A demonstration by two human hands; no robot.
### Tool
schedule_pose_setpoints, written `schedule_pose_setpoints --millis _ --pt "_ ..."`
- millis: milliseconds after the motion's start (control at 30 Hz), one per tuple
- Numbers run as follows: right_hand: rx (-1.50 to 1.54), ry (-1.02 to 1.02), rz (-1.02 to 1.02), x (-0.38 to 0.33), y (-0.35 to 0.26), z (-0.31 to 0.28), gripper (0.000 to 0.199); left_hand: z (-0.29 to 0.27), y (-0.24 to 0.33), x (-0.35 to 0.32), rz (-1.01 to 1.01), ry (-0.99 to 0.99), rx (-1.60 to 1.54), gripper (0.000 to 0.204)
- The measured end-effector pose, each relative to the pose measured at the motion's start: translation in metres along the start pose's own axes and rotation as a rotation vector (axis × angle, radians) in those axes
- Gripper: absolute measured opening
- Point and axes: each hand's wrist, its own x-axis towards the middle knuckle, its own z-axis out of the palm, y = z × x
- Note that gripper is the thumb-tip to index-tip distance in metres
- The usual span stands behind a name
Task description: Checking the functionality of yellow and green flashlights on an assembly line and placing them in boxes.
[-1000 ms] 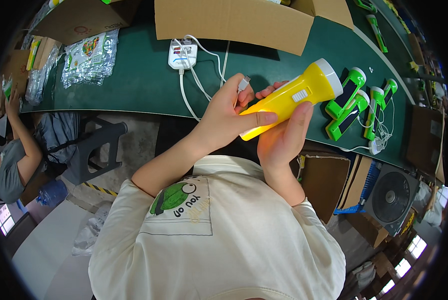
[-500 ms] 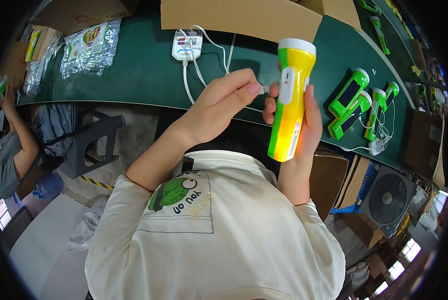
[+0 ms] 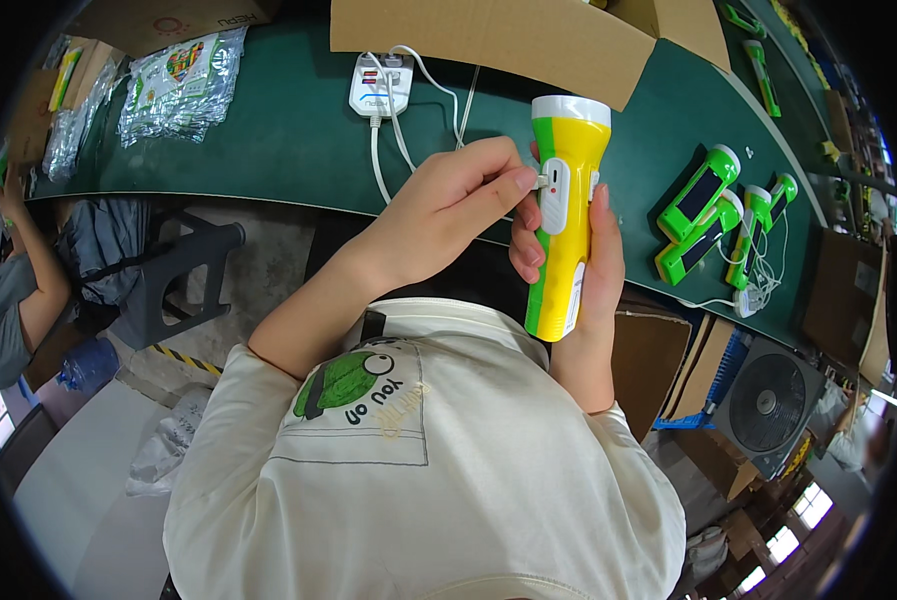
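Steadying hand: right hand (image 3: 603, 260) wraps the yellow-and-green flashlight (image 3: 572, 240), thumb up one side, fingers curled round the other. Firm grip, panel clear of the palm!
Plugging hand: left hand (image 3: 453, 205), thumb and forefinger pinching a small white plug (image 3: 541, 182) close to its tip.
Flashlight spot: up before the chest, near the front edge of the green table (image 3: 278, 165), white head pointing away from the body.
Charging slot: dark slot (image 3: 554, 177) in the white panel (image 3: 556, 215), turned to the wearer's view and uncovered. The plug sits just left of it, not in; whether it touches the panel, I cannot tell.
Plug angle: this looks like the crux. Best to match the plug's flat side to the slot, come at it squarely, then press straight without twisting.
Cable slack: white cables loop from the charging block (image 3: 379, 90); which one feeds the plug is hidden behind the hand. A loose lead would save a sideways tug.
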Motion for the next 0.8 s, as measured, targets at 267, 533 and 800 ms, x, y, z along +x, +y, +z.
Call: schedule_pose_setpoints --millis 267,533,800 --pt "-0.140 0.041 -0.076 -0.001 0.005 0.008 0.053 -0.001 -0.001 -0.001 0.053 0.023 0.118 0.022" --pt "-0.289 -0.019 -0.100 -0.004 0.005 -0.003 0.044 -0.003 0.014 -0.004 0.015 0.067 0.344 0.025" --pt "-0.415 0.014 -0.059 -0.010 0.007 -0.002 0.045 -0.006 0.004 -0.006 0.071 0.082 0.557 0.025"
